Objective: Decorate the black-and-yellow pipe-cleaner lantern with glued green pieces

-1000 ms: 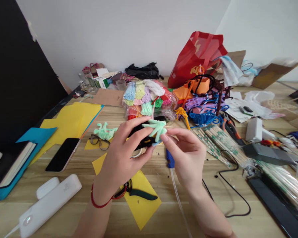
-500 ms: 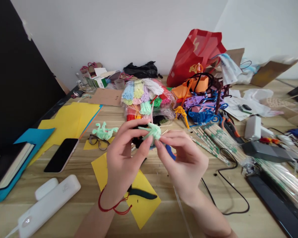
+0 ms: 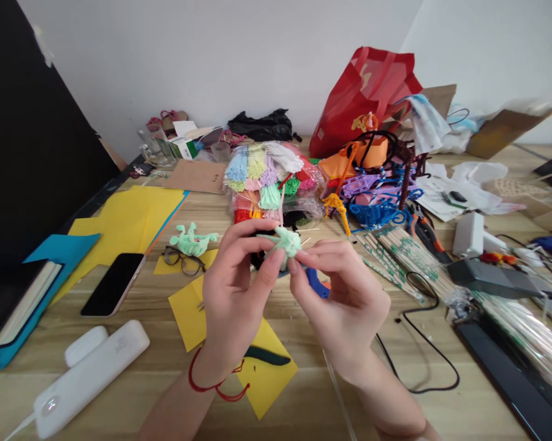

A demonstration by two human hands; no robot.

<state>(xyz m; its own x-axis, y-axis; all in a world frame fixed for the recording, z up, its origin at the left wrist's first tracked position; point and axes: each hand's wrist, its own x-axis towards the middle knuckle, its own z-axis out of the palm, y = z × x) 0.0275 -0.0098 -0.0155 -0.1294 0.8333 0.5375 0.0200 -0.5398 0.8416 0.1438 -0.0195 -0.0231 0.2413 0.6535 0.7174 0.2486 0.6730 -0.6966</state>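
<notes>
A small mint-green piece of twisted pipe cleaners (image 3: 288, 242) is pinched between both hands in front of me. My left hand (image 3: 239, 275) is closed on its left side, thumb and fingers pressed against it. From the right, the thumb and fingertips of my right hand (image 3: 342, 294) grip its edge. Partly behind my left wrist are dark-green-handled pliers (image 3: 269, 355) on a yellow sheet (image 3: 271, 389). Another mint-green pipe-cleaner figure (image 3: 193, 240) stands left of my hands, behind a pair of glasses (image 3: 186, 260).
Bundles of coloured pipe cleaners (image 3: 269, 177) lie at the back, near a red bag (image 3: 365, 104) and finished-looking coloured pieces (image 3: 377, 184). On the left are a phone (image 3: 113, 285) and a white power strip (image 3: 92, 376). A black cable (image 3: 429, 315) and orange-handled pliers (image 3: 426, 233) lie right.
Both hands have shifted slightly to the right, and the mint-green piece has turned a little between the fingers. My left wrist covers more of the green-handled pliers.
</notes>
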